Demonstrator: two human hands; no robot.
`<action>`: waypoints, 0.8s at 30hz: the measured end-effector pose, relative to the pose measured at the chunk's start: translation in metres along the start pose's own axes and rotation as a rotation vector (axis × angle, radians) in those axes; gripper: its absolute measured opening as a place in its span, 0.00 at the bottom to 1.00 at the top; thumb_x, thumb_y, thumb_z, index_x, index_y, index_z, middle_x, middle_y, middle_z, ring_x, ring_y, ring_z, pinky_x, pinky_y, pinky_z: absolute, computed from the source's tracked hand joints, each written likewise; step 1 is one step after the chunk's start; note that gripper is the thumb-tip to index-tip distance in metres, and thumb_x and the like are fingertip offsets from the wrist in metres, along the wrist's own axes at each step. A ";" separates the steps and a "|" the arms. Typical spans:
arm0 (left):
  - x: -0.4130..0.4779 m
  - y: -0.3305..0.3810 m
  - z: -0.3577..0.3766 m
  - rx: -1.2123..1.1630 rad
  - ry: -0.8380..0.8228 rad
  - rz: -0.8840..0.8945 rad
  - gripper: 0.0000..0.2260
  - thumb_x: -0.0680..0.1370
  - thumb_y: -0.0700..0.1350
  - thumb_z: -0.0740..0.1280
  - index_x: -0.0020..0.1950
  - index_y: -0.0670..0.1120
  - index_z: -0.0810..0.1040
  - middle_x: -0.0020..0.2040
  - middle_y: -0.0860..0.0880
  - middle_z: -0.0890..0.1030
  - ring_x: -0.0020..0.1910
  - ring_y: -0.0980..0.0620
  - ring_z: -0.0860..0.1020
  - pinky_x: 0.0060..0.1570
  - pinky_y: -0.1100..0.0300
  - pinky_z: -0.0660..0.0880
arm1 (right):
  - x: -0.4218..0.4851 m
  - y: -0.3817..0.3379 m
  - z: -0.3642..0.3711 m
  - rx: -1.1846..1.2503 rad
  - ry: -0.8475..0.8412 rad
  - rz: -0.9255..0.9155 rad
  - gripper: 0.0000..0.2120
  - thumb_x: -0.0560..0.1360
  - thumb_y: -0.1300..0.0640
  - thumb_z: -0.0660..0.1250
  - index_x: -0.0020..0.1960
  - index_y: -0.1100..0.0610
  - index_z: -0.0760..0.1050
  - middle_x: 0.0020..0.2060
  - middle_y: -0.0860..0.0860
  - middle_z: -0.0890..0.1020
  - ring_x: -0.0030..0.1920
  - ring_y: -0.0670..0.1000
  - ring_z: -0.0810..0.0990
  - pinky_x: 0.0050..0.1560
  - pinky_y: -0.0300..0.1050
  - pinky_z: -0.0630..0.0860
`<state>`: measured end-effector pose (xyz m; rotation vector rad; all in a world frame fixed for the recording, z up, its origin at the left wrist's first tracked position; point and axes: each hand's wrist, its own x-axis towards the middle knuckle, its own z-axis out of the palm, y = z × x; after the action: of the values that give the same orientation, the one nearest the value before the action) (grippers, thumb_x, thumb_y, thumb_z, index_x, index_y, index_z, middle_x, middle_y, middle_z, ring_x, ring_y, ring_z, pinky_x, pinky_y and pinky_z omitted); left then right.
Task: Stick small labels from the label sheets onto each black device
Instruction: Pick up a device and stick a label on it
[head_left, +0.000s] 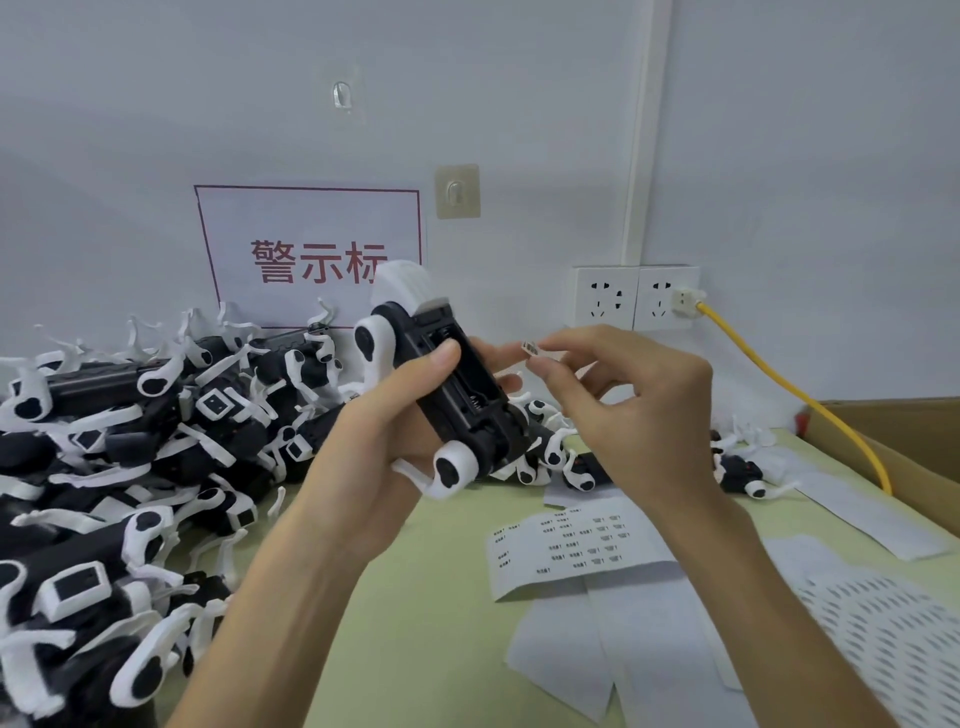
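Note:
My left hand (410, 415) grips a black device (457, 395) with white clips, held up tilted over the table, its open underside facing me. My right hand (623, 395) pinches a small printed label (532, 349) between thumb and forefinger, just right of the device's upper end and a little apart from it. A label sheet (576, 545) with several small printed labels lies on the green table below my hands.
A big heap of black devices with white clips (130, 457) fills the left side. More devices (737, 473) lie at the back right. Blank backing strips (587, 654), a perforated white sheet (893, 634), a cardboard box (909, 447) and a yellow cable (800, 400) plugged into wall sockets are to the right.

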<state>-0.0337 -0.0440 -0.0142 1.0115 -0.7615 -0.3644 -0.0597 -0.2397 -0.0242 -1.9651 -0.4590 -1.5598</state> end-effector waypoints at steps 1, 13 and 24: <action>0.000 -0.001 0.000 0.011 0.001 0.018 0.10 0.76 0.54 0.68 0.50 0.53 0.87 0.64 0.47 0.84 0.66 0.46 0.80 0.60 0.53 0.80 | 0.000 0.000 0.000 -0.002 -0.017 0.003 0.06 0.74 0.54 0.77 0.49 0.55 0.84 0.34 0.42 0.80 0.32 0.46 0.80 0.38 0.26 0.71; 0.001 -0.005 -0.003 0.262 0.025 0.099 0.13 0.74 0.54 0.70 0.56 0.53 0.86 0.65 0.48 0.83 0.66 0.48 0.80 0.65 0.42 0.74 | 0.007 -0.007 -0.006 0.123 -0.093 0.109 0.07 0.74 0.58 0.76 0.52 0.51 0.85 0.39 0.44 0.83 0.31 0.49 0.81 0.35 0.38 0.78; 0.001 -0.006 -0.005 0.358 0.030 0.120 0.14 0.72 0.51 0.72 0.54 0.48 0.84 0.61 0.47 0.85 0.65 0.46 0.81 0.66 0.39 0.74 | 0.007 -0.006 -0.006 0.101 -0.109 0.111 0.07 0.72 0.61 0.78 0.46 0.51 0.83 0.39 0.43 0.83 0.29 0.50 0.79 0.33 0.39 0.76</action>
<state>-0.0285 -0.0446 -0.0208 1.2959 -0.8743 -0.1090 -0.0659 -0.2400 -0.0154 -1.9701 -0.4556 -1.3406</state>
